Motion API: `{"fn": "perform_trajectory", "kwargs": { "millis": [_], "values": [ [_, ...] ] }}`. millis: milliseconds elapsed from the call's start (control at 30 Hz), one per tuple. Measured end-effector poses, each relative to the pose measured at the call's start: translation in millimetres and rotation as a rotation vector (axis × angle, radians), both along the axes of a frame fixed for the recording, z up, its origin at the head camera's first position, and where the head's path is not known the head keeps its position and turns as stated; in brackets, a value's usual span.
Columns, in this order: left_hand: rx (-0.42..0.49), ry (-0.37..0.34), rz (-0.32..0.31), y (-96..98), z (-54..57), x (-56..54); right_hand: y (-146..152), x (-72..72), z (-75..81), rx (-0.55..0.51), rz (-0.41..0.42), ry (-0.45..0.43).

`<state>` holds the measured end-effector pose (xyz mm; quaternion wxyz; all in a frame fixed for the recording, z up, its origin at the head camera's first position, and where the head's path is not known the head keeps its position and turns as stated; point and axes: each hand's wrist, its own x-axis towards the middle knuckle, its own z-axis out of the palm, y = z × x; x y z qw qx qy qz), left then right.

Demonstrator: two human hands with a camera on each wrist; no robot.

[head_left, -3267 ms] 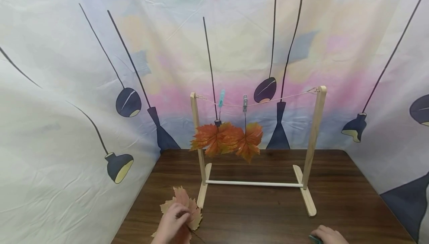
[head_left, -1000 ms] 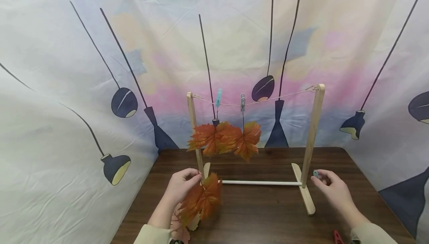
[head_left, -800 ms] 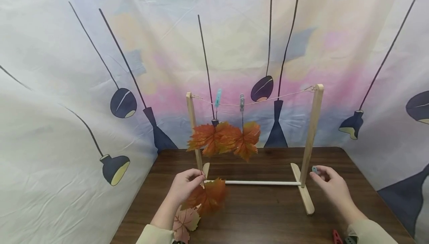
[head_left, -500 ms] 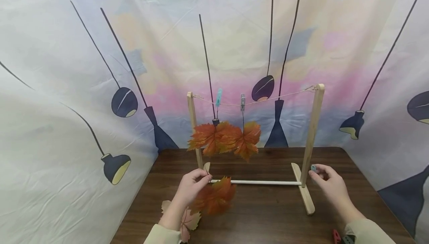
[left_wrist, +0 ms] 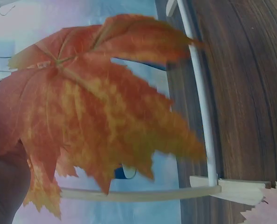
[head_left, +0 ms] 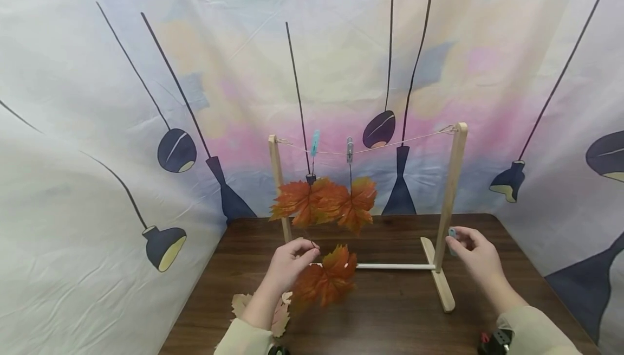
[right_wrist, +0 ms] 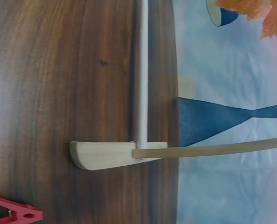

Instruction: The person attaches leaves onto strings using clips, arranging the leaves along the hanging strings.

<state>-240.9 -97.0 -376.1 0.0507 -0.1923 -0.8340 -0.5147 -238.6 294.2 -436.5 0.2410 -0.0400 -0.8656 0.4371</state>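
Note:
My left hand pinches the thin dark stem of an orange maple leaf, which hangs below the fingers in front of the white crossbar. That leaf fills much of the left wrist view. Between the thumb and fingers of my right hand is a light blue clothespin, partly hidden, beside the right wooden post. On the string of the rack, a teal clothespin and a grey clothespin each hold an orange leaf by its stem, and the two leaves overlap.
Pale pinkish leaves lie on the brown table, partly behind my left forearm. A red clothespin lies near the right front. The rack's right foot reaches toward me. A printed cloth hangs behind the table.
From the pale leaves on the table, my left hand has come up and right with an orange leaf by its stem. My right hand has risen beside the right post, holding the blue clothespin.

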Motion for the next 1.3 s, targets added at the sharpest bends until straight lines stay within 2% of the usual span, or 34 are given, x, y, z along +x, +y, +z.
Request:
{"fn": "perform_trajectory", "kwargs": {
  "millis": [400, 533, 633, 767, 967, 1100, 1300],
  "values": [
    [-0.003, 0.063, -0.007, 13.9, 6.4, -5.3, -4, -5.5, 18.3, -0.014, 0.025, 0.005],
    [0.009, 0.038, 0.008, 18.7, 11.3, -7.0, -5, -8.2, 23.4, -0.02, 0.035, 0.026],
    [0.05, 0.03, 0.008, 23.2, 12.2, -10.3, -5, -10.3, 26.5, -0.021, 0.048, 0.042],
    [0.103, 0.043, -0.017, 29.6, 4.1, -19.1, -5, -12.1, 28.5, -0.03, 0.072, 0.063],
    [0.076, 0.034, -0.034, 35.2, -17.7, -36.3, -6, -13.2, 31.8, -0.04, 0.103, 0.073],
    [0.063, 0.055, -0.042, 37.9, -19.1, -38.8, -6, -15.6, 37.2, -0.056, 0.119, 0.079],
    [0.004, 0.097, -0.007, 41.1, -16.4, -40.1, -8, -19.8, 46.1, -0.03, 0.125, 0.063]
  ]
}}
